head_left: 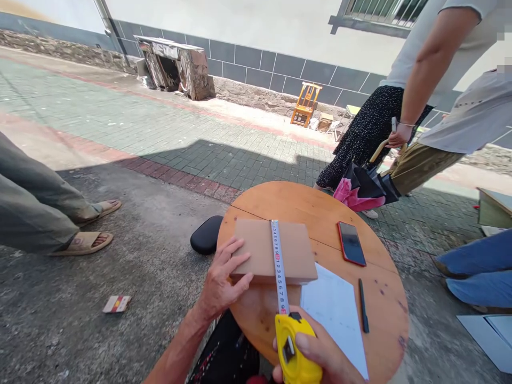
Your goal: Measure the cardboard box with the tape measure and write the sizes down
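Note:
A brown cardboard box (256, 250) lies on the round wooden table (380, 325). My left hand (222, 274) rests on the box's left side, fingers spread over the top and the thumb by the near edge. In my right hand (316, 341) is a yellow tape measure (294, 352), the thumb on its case. Its white blade (279, 266) runs out across the box top, from the near edge to the far edge, where the metal end sits. A sheet of paper (334, 309) with faint writing lies partly against the box's right side.
Right of the box lie a phone (351, 244) and a black pen (364, 305). A black stool seat (206, 234) stands left of the table. People stand at left and right, one holding a folded umbrella (364, 184). A small carton (117, 304) lies on the ground.

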Available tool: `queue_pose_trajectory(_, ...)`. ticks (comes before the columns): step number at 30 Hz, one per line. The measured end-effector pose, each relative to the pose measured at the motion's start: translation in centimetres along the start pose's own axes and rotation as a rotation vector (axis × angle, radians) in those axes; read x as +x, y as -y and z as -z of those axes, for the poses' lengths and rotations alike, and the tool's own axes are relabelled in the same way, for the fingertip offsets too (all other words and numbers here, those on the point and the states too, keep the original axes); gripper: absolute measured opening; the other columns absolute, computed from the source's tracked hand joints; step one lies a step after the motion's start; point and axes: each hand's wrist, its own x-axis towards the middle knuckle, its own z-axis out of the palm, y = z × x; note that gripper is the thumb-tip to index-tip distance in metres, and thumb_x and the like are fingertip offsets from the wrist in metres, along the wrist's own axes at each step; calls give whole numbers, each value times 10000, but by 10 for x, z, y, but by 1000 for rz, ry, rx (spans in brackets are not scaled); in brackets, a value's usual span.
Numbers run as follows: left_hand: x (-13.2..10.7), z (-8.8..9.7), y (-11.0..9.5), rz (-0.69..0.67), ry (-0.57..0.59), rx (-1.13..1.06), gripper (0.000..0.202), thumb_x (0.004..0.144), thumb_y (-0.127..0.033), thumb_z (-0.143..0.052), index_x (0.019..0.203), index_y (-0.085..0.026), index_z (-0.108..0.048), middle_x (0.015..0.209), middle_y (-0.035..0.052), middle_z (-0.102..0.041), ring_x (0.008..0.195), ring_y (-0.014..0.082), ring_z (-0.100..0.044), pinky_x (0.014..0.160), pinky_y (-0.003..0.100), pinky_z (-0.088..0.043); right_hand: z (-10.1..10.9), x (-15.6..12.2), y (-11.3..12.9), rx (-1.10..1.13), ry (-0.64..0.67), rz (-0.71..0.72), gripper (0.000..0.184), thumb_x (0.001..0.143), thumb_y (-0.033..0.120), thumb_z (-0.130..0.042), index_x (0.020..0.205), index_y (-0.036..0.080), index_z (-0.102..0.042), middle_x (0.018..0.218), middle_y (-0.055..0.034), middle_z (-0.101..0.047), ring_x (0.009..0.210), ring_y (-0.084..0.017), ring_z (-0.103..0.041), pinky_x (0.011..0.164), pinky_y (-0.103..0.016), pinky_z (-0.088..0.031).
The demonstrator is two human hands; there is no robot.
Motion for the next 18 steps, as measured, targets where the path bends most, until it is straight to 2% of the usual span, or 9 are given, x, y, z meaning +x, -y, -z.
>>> queue_pose_trajectory(8, 0, 0, 0, 4, 1, -2, 298, 835, -195, -602, 1130, -233, -627, 1369, 87, -528, 1351, 298, -391, 1079, 517, -402, -5, 0, 2, 10, -29, -59, 787, 649, 601, -764, 1249, 231, -414, 949, -57, -651, 770, -221, -726, 442, -155, -380)
queue_pose_trajectory(18, 1, 0, -1, -4, -6, -10, 311, 832, -177, -598, 1137, -232, -621, 1370, 89, -525, 1347, 298, -395, 1078, 521, -400, -2, 0, 0, -9, 8, -17, 727, 677, 609, -736, 1204, 206, -438, 943, -64, -649, 748, -209, -725, 454, -155, -390)
